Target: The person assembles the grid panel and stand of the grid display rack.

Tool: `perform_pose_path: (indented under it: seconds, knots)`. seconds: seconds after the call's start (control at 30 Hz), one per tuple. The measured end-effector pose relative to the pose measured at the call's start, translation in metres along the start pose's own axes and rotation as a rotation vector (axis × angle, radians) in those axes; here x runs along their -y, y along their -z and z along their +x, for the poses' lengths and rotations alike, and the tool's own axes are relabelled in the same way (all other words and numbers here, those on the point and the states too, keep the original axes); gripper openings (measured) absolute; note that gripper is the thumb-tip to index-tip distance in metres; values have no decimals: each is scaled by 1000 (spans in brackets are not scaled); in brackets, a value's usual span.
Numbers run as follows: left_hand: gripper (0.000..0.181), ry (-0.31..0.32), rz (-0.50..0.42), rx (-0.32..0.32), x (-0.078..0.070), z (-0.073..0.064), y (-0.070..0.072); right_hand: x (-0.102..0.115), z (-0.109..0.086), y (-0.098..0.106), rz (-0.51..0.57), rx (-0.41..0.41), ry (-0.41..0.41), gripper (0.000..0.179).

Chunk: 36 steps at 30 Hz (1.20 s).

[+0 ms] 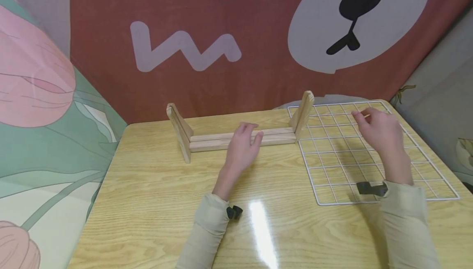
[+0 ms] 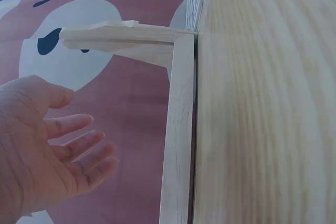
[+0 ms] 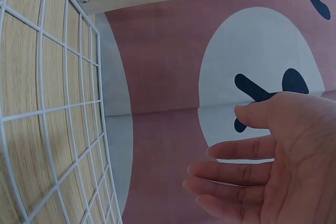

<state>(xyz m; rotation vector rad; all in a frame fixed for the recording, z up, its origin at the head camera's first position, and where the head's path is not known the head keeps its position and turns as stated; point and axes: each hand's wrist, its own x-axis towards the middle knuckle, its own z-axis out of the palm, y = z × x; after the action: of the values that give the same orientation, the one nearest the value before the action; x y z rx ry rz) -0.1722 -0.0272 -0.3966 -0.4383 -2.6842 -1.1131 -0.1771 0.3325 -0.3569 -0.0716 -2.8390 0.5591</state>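
A pale wooden stand, its crossbar (image 1: pixel 210 141) joining two upright side pieces, stands towards the back of the table. In the head view my left hand (image 1: pixel 242 148) overlaps the crossbar; the left wrist view shows that hand (image 2: pixel 58 150) with loosely bent fingers, apart from the wood (image 2: pixel 178 129) and holding nothing. A white wire grid panel (image 1: pixel 325 152) lies flat on the right, beside the stand's right side piece (image 1: pixel 303 113). Over the grid hovers my right hand (image 1: pixel 382 131), fingers relaxed; in the right wrist view its palm holds nothing and the grid (image 3: pixel 68 108) is off to the left.
The wood-grain table (image 1: pixel 148 203) runs back to a red printed cloth (image 1: pixel 221 88). A flowered cloth (image 1: pixel 48 109) hangs along the left side. The grid reaches near the table's right edge.
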Motion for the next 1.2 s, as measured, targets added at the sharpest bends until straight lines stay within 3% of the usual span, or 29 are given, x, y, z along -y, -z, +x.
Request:
perform_pose_path:
  seconds: [0.43,1.2]
  knots:
    - [37,-22,46,56,-10,-4,-10,-11,0,3,-1,-15,-16,58]
    - [35,-89,149,124,-20,-9,-25,-34,-3,14,9,31,-127,69]
